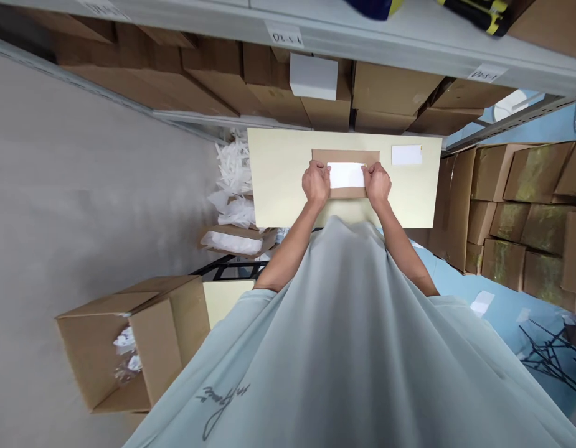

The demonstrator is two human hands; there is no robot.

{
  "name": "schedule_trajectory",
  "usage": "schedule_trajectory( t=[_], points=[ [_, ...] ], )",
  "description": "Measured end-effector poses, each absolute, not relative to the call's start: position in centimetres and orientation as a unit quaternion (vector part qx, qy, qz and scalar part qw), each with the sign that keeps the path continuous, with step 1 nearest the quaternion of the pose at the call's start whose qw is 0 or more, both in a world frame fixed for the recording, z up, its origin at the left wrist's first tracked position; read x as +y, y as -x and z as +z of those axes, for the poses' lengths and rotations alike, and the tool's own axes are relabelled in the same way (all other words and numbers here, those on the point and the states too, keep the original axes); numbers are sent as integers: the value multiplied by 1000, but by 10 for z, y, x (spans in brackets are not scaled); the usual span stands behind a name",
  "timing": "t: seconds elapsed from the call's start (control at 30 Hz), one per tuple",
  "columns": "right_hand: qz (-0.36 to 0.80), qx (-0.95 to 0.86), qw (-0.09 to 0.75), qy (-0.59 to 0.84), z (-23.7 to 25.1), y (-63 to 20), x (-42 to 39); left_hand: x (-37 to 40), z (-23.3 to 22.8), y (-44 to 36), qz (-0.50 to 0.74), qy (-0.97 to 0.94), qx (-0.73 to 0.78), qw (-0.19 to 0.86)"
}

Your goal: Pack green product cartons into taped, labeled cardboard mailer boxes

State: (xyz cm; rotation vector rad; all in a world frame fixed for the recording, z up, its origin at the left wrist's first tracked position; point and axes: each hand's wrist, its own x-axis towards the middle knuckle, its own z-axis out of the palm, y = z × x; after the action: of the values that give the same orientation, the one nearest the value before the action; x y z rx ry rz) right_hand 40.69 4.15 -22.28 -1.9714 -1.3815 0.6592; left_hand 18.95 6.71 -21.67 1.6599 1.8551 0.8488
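Observation:
A flat brown cardboard piece (pixel 345 156) lies on a pale yellow tabletop (pixel 278 180). On it rests a white rectangular label (pixel 346 175). My left hand (pixel 316 182) presses on the label's left end with fingers curled. At the label's right end sits my right hand (pixel 377 183), also pressing down. Both hands touch the label and the cardboard under it. A second white label (pixel 406 155) lies apart on the table, to the right of the cardboard.
Brown cartons (pixel 390 93) fill the shelf behind the table, with a white box (pixel 313 76) among them. More cartons (pixel 525 218) are stacked at the right. An open carton (pixel 129 348) holding white bags stands on the floor at the left. White plastic bags (pixel 234 186) pile beside the table.

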Motion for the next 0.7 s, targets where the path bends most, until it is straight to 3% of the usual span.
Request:
schedule_trajectory(
  t=[0.27, 0.47, 0.7],
  points=[
    [272, -728, 162, 608, -203, -367, 17, 39, -192, -226, 132, -829, 468, 278],
    [244, -721, 138, 634, -205, -374, 8, 37, -198, -211, 77, -822, 492, 276],
    [234, -687, 163, 668, -205, -379, 3, 32, -194, -207, 68, -749, 619, 226]
  ],
)
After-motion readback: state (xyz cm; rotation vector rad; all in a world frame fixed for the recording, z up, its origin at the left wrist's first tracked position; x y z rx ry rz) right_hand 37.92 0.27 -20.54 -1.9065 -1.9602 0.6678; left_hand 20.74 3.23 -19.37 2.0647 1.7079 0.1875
